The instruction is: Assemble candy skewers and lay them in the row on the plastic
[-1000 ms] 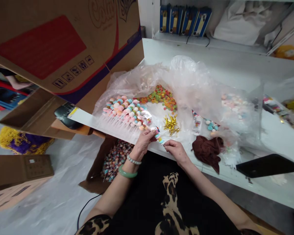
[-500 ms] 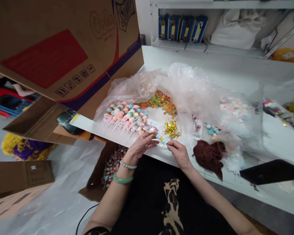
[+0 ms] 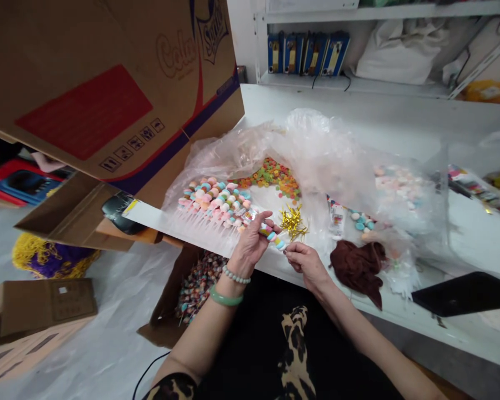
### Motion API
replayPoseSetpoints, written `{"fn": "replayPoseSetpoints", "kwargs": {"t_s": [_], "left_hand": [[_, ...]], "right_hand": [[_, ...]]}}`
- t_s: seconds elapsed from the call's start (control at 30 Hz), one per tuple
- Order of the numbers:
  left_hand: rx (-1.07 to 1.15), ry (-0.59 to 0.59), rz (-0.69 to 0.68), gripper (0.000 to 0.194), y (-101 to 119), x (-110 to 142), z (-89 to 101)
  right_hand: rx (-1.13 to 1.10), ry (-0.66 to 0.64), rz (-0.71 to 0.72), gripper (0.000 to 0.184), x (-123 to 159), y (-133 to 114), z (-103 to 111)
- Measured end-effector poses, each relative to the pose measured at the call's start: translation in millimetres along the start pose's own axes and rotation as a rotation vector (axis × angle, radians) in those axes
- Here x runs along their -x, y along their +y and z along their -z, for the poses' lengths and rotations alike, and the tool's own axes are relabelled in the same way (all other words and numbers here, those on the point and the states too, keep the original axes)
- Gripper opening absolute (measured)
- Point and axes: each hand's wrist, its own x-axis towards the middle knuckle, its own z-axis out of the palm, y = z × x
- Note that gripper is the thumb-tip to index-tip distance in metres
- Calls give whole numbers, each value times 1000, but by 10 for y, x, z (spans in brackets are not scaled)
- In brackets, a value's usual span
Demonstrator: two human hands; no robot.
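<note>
A marshmallow skewer [image 3: 275,239] with pink, yellow, blue and white pieces lies across the fingers of my left hand [image 3: 251,243], which are curled around its upper part. At its lower end, the thumb and forefinger of my right hand [image 3: 307,262] are pinched together; the small part between them is mostly hidden. Just beyond my hands lies a bunch of gold twist ties [image 3: 293,222]. To the left, a pile of similar marshmallow skewers [image 3: 212,195] rests on clear plastic, their pale sticks toward me. Colourful ring-shaped candies [image 3: 275,176] are spread behind.
A big cardboard box [image 3: 141,94] stands at the left. Below the table edge, an open carton [image 3: 200,283] holds many small colourful pieces. On the right are a bag of pale marshmallows [image 3: 400,186], a brown cloth [image 3: 355,266] and a flat black object [image 3: 466,293].
My left hand has moved right and its fingers have closed around the skewer. My right hand stays pinched at the skewer's lower end, shifted slightly. The view has tilted a little.
</note>
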Motion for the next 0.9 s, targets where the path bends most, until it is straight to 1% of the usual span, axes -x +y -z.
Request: {"fn": "replayPoseSetpoints", "kwargs": {"t_s": [0.07,0.13,0.2,0.27,0.4,0.5,0.6,0.67,0.7,0.83,0.9], "left_hand": [[-4,5,12,42,-40,23,-3],[5,-8,40,44,-37,35,28],[6,-15,80,45,-1,35,82],[-2,-14,103,45,47,33,142],[-36,-58,105,45,112,44,224],[-84,-90,70,45,99,67,220],[-115,-89,17,43,44,98,181],[-107,-74,10,42,-6,122,156],[-96,-64,13,42,-34,136,146],[-76,-27,5,42,-157,192,107],[-82,-19,1,43,-203,212,83]], "right_hand": [[-140,-132,-162,21,2,-20,13],[-292,-302,-340,24,8,-45,24],[-422,-418,-456,26,14,-61,38],[-498,-446,-502,26,16,-65,57],[-507,-396,-541,24,4,-60,90],[-477,-364,-531,22,-2,-71,71],[-455,-411,-564,20,15,-86,-4],[-429,-409,-546,20,39,-81,-70],[-406,-375,-505,21,52,-71,-104],[-203,-104,-221,22,70,5,-210],[-91,-11,-96,20,55,44,-236]]}}
